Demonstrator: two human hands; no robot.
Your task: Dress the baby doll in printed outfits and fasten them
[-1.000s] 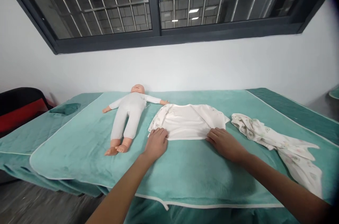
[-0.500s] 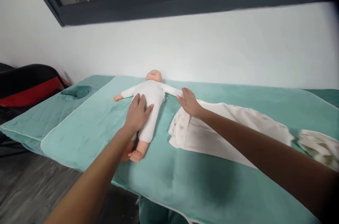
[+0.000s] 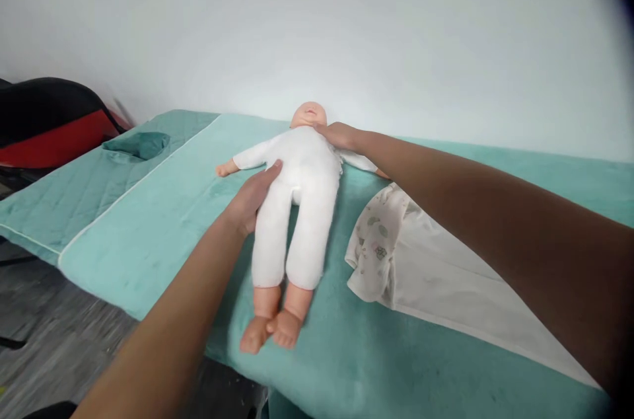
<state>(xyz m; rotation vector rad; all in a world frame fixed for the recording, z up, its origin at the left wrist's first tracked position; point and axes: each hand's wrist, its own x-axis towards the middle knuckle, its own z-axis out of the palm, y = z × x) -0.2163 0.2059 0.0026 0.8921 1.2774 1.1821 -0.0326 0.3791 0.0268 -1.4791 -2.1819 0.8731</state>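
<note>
A baby doll (image 3: 311, 207) in a white suit lies on its back on the teal bed cover (image 3: 191, 221), its arms spread and its bare feet close together. My left hand (image 3: 252, 197) grips the doll's hip from the left, thumb on top, the other fingers hidden beside or under it. At the doll's neck and shoulder rests my right hand (image 3: 337, 135), curved round it; most of its fingers are hidden. A white garment with small prints (image 3: 379, 250) lies flat to the right, partly covered by my right forearm.
A teal quilted pad with a face hole (image 3: 136, 147) forms the bed's left end. Beside it stands a black and red chair (image 3: 54, 131). A white wall (image 3: 238, 42) runs along the far side, and grey floor (image 3: 59, 333) shows at lower left.
My view has tilted down and come closer. My right hand has moved from near the garment to the doll's neck. My left hand has shifted from the doll's front to its hip.
</note>
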